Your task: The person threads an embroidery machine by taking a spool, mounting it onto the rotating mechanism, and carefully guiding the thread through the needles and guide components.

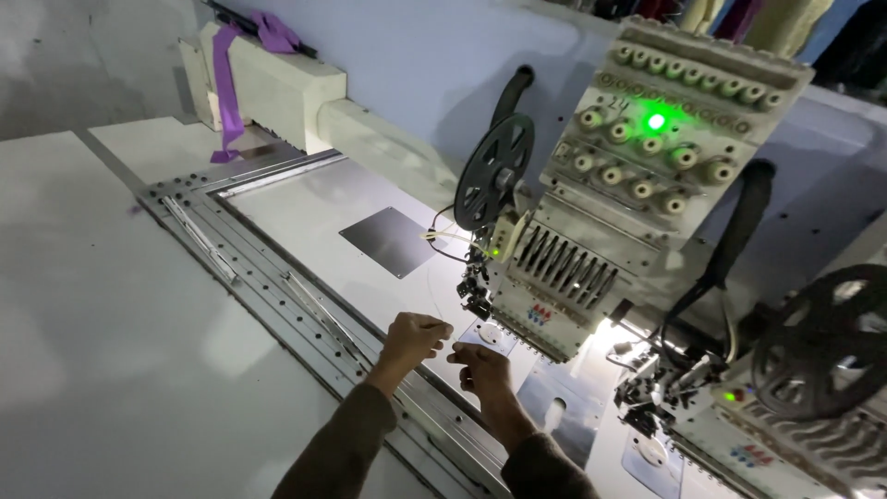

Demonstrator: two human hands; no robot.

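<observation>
Metal frame rail (277, 277) beside embroidery head (591, 231).

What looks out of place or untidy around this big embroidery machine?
One thing stands out: a strip of purple fabric hangs loosely over the cream-coloured machine beam at the far left, its end trailing down to the white table. Near the left hand and right hand, nothing looks spilled or broken.

Frame rails (277, 277): brushed metal, drilled; needle plate (393, 240): dark matt metal; machine head (637, 176): cream plastic, scuffed; reel (492, 171): black plastic; ribbon (226, 88): purple cloth; sleeves (337, 453): brown matt cloth
</observation>
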